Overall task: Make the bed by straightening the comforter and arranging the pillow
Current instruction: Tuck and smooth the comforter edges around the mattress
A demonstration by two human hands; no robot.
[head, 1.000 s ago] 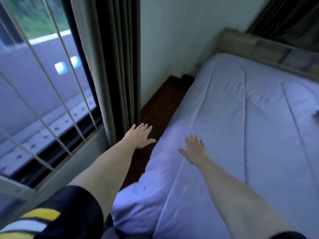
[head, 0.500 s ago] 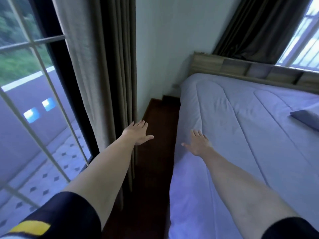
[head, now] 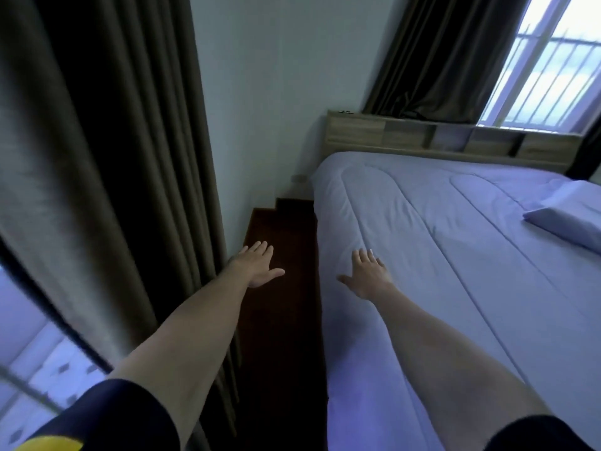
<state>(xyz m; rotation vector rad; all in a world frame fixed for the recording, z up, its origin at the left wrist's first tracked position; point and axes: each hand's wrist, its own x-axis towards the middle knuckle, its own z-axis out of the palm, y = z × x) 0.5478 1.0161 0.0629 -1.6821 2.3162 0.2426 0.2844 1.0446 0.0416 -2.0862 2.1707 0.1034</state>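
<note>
A pale lavender quilted comforter (head: 455, 255) lies spread flat over the bed, reaching up to the wooden headboard (head: 422, 138). A pillow (head: 572, 213) in matching fabric rests on the comforter at the right edge of view. My right hand (head: 367, 276) is open, palm down, over the comforter near the bed's left edge; whether it touches the fabric I cannot tell. My left hand (head: 258, 263) is open with fingers spread, held in the air over the dark floor strip beside the bed, holding nothing.
A narrow strip of dark wooden floor (head: 283, 320) runs between the bed and a long dark curtain (head: 113, 174) on the left. A white wall stands ahead. A second curtain (head: 439, 60) and a barred window (head: 553, 66) sit behind the headboard.
The view has lifted and swung right, bringing the headboard, far window and pillow into sight. Both hands stay open and stretched forward; the right one has slid further up the bed's left edge.
</note>
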